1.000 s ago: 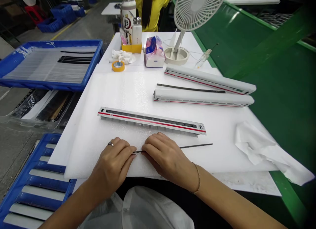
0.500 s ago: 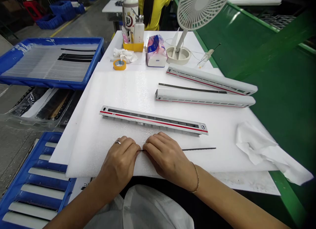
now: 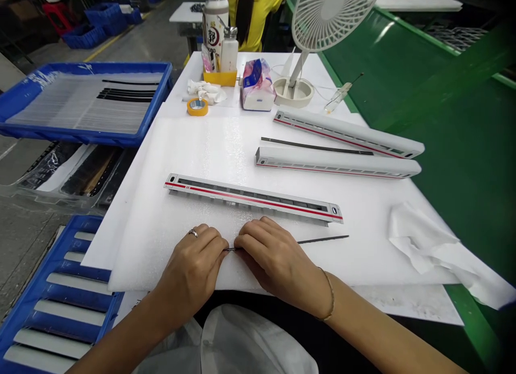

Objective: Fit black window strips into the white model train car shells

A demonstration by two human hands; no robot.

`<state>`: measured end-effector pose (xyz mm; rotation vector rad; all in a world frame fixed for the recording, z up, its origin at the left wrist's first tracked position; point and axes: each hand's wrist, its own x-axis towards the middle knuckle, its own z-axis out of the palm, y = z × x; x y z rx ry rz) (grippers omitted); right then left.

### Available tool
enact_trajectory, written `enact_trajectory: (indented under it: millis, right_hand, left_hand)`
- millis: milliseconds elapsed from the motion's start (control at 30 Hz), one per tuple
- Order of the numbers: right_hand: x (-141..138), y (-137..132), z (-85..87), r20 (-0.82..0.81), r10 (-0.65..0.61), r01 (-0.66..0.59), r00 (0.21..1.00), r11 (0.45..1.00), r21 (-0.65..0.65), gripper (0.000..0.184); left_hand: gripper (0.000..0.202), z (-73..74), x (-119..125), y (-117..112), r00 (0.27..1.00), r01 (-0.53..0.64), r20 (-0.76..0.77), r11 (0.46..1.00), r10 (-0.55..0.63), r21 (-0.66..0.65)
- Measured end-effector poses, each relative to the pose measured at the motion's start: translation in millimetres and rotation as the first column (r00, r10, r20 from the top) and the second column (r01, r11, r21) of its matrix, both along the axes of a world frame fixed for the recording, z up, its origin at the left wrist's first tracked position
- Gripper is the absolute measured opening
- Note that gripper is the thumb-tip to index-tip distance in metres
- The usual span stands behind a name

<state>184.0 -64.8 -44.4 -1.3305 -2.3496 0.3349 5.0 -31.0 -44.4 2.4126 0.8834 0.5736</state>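
A thin dark strip [image 3: 323, 239] runs under my right hand [image 3: 270, 256], its free end sticking out to the right. My left hand [image 3: 197, 264], with a ring on one finger, pinches the same strip just left of the right fingers. Both hands are closed, and a short dark piece shows between them. Just beyond lies a model train car shell [image 3: 253, 199], white-grey with a red stripe and a row of windows, resting on its side. The fingertips and the strip's left end are hidden.
Two more train shells [image 3: 338, 163] lie at the right, with a dark strip [image 3: 316, 146] between them. White cloth [image 3: 423, 239], orange tape [image 3: 197, 107], a tissue pack [image 3: 258, 86] and a fan [image 3: 334, 11] are on the table. A blue tray [image 3: 159, 102] stands left; a person in yellow [image 3: 256, 14] sits beyond.
The strip's right end has tilted slightly upward and drawn a little to the left. Both hands keep their grip at nearly the same place. The whole view has shifted slightly.
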Motion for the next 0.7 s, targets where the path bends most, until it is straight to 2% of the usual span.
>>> enact_trajectory:
  millis: [267,500,700]
  right_hand:
    - [-6,0,-2.9,-0.044,-0.049,0.049,0.998,0.999,-0.003,0.022]
    - [12,-1,5.8,-0.038,-0.007,0.006,0.999,1.0,-0.022,0.018]
    - [12,-5,1.7,0.042,-0.055,0.052,0.998,0.997,0.057,0.027]
  left_hand:
    - [0.018,-3.8,2,-1,0.998,-0.058,0.017,0.998,0.058,-0.003]
    - [0.016,-2.4,-4,2,1.0,-0.02,0.006,0.999,0.02,0.034]
    - [0.017,-4.0,-1,0,0.998,-0.05,0.036,0.998,0.049,0.04]
